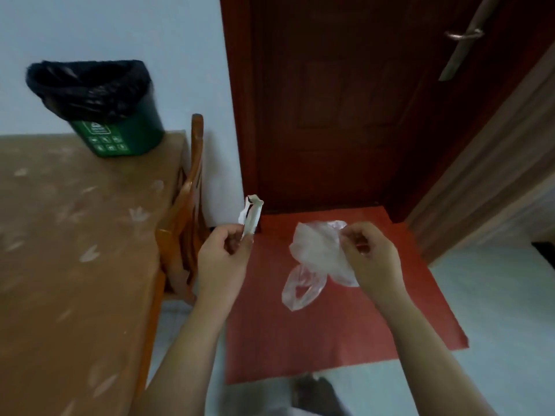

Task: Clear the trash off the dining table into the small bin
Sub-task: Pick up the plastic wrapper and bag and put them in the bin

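hands (223, 259) (372, 256) pinch wrapper (252, 217) and bag (318, 253); chair (186, 205) stands against table (75, 235).

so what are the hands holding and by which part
Left hand: white wrapper, by its lower end. Right hand: clear plastic bag, by one edge.

The small green bin (126, 136) stood on the far right corner of the brown patterned tabletop (60, 265); a wooden chair (187, 187) sat against its right edge, and a red floor mat (330, 340) lay before the dark wooden door (345, 100)
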A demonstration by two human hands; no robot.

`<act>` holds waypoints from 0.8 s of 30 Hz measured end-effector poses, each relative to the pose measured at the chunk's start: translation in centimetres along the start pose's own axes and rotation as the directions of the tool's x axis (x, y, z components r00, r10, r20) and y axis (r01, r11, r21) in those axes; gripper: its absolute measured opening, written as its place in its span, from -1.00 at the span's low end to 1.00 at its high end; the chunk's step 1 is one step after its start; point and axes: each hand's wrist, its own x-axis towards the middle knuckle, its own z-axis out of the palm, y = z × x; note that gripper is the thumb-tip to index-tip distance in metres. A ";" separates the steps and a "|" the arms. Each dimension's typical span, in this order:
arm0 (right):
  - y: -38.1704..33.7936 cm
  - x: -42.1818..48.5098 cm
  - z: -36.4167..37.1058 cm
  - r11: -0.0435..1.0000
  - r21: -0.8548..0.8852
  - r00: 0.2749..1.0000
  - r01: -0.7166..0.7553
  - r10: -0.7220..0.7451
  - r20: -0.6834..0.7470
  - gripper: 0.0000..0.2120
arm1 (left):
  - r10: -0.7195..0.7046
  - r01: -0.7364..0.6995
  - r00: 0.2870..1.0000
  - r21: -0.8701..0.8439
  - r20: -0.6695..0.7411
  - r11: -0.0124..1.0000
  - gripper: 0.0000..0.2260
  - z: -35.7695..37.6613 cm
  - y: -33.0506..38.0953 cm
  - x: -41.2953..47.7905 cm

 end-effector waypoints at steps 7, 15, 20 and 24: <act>-1.0 12.6 2.4 0.988 0.098 0.972 0.118 -0.135 0.192 -0.82 | -0.072 0.050 0.962 -0.086 -0.263 0.995 -0.81 1.2 1.9 6.1; -4.1 22.7 12.1 0.959 0.171 0.904 0.228 -0.273 0.329 -0.86 | -0.097 0.035 0.874 -0.138 -0.476 0.990 -0.85 -1.5 0.1 17.3; -8.7 29.8 20.0 0.939 0.192 0.859 0.284 -0.338 0.384 -0.86 | -0.109 0.030 0.831 -0.152 -0.545 0.988 -0.80 -5.6 -1.4 26.3; -12.5 34.9 27.2 0.907 0.219 0.820 0.360 -0.420 0.390 -0.80 | -0.109 0.025 0.780 -0.144 -0.616 0.989 -0.80 -10.2 -3.0 31.8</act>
